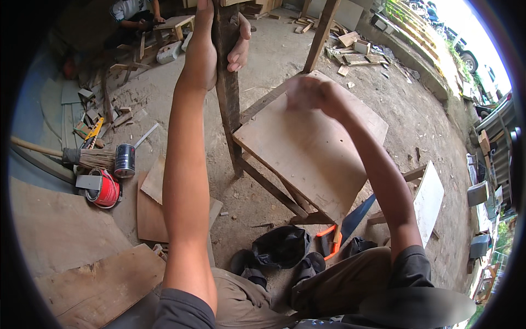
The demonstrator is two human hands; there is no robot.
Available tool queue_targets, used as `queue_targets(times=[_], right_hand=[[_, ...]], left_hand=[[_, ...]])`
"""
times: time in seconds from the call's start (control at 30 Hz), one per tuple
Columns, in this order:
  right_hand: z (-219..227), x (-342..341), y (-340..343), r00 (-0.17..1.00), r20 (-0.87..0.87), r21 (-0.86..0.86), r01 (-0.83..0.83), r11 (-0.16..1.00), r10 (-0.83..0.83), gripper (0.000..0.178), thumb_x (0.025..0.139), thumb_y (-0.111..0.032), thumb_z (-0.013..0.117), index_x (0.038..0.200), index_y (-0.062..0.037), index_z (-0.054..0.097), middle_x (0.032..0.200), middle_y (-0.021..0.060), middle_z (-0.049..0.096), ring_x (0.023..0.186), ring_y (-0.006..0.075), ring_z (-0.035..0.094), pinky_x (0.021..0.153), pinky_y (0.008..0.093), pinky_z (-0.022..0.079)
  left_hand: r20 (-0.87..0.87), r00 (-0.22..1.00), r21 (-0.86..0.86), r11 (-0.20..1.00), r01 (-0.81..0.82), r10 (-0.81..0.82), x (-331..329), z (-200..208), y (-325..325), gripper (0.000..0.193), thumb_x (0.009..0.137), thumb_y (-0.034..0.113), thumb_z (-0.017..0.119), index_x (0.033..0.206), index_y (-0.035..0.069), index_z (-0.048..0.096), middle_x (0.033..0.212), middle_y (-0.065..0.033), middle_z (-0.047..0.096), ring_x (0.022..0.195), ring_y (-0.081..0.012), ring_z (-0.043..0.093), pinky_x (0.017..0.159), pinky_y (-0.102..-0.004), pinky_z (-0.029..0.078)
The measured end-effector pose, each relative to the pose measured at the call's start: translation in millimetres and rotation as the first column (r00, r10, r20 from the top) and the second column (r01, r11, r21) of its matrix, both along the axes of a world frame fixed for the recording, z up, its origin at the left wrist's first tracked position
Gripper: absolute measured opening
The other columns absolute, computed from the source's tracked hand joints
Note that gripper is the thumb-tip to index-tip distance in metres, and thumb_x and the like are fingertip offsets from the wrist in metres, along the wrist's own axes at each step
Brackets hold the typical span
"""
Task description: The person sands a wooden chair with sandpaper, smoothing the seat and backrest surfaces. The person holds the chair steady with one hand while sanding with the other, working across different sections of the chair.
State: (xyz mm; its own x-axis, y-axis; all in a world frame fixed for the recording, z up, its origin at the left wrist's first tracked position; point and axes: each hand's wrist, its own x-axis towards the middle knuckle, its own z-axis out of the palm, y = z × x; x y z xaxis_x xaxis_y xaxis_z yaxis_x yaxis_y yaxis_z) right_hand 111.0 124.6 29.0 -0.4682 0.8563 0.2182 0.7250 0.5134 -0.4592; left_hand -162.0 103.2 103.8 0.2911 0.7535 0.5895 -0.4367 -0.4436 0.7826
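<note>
Chair (318, 142), nearby saw (357, 215), red can (109, 189), broom (96, 158)

Below and to the left of your left grip (200, 57), the dark can (125, 161) and red can (111, 189) bear markings too small to read; you find no legible text.

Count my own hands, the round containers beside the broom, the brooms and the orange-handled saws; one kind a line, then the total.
Own hands: 2, left hand and right hand
Round containers: 2, dark can and red container
Brooms: 1, straw broom
Orange-handled saws: 1, blue-bladed saw
Total: 6
</note>
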Motion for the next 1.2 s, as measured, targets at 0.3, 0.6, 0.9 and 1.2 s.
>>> queue_targets(times=[0.3, 0.6, 0.9, 1.2], right_hand=[[-38.8, 9.5, 19.7, 0.95, 0.263, 0.275, -0.241, 0.931, 0.169, 0.034, 0.097, -0.012, 0.045, 0.129, -0.0072, 0.058, 0.142, 0.0197, 0.047, 0.138, 0.0349, 0.037, 0.114, 0.0434, 0.033], [-53.0, -34.1, -58.8, 0.84, 0.104, 0.26, -0.54, 0.801, 0.532, 0.04, 0.093, -0.015, 0.052, 0.129, 0.0017, 0.053, 0.138, 0.019, 0.052, 0.137, 0.0311, 0.04, 0.12, 0.0412, 0.022], [-55.4, -66.5, -104.9, 0.852, 0.181, 0.423, -0.519, 0.743, 0.492, 0.034, 0.098, -0.019, 0.043, 0.117, 0.0062, 0.054, 0.123, 0.0182, 0.057, 0.133, 0.0294, 0.044, 0.12, 0.0382, 0.022], [-54.4, -61.3, -98.1, 0.821, 0.254, 0.246, -0.566, 0.787, 0.511, 0.043, 0.101, -0.015, 0.035, 0.138, 0.0058, 0.042, 0.146, 0.0205, 0.042, 0.139, 0.0308, 0.036, 0.121, 0.0408, 0.019]], left_hand=[[0.031, 0.999, 0.002, 1.0, 0.025, -0.025, 4.0, -0.1, 0.5, 0.079, 0.09, 0.078, 0.024, 0.077, 0.006, 0.054, 0.042, -0.0016, 0.038, 0.032, -0.0125, 0.037, 0.036, -0.0256, 0.035], [-0.008, 0.985, -0.056, 0.983, -0.173, 0.173, 8.4, 6.3, -9.2, 0.079, 0.087, 0.08, 0.027, 0.076, 0.008, 0.056, 0.046, -0.0019, 0.043, 0.035, -0.0122, 0.041, 0.036, -0.0246, 0.035], [-0.139, 0.977, -0.063, 0.983, -0.171, 0.161, -5.4, -28.3, -4.9, 0.085, 0.083, 0.085, 0.024, 0.074, 0.008, 0.058, 0.051, -0.0033, 0.051, 0.04, -0.0129, 0.05, 0.04, -0.0239, 0.042], [-0.079, 0.986, -0.215, 0.963, -0.16, 0.146, -1.5, -35.5, -8.0, 0.081, 0.082, 0.086, 0.025, 0.067, 0.011, 0.051, 0.046, -0.0011, 0.041, 0.036, -0.013, 0.04, 0.037, -0.0258, 0.036]])
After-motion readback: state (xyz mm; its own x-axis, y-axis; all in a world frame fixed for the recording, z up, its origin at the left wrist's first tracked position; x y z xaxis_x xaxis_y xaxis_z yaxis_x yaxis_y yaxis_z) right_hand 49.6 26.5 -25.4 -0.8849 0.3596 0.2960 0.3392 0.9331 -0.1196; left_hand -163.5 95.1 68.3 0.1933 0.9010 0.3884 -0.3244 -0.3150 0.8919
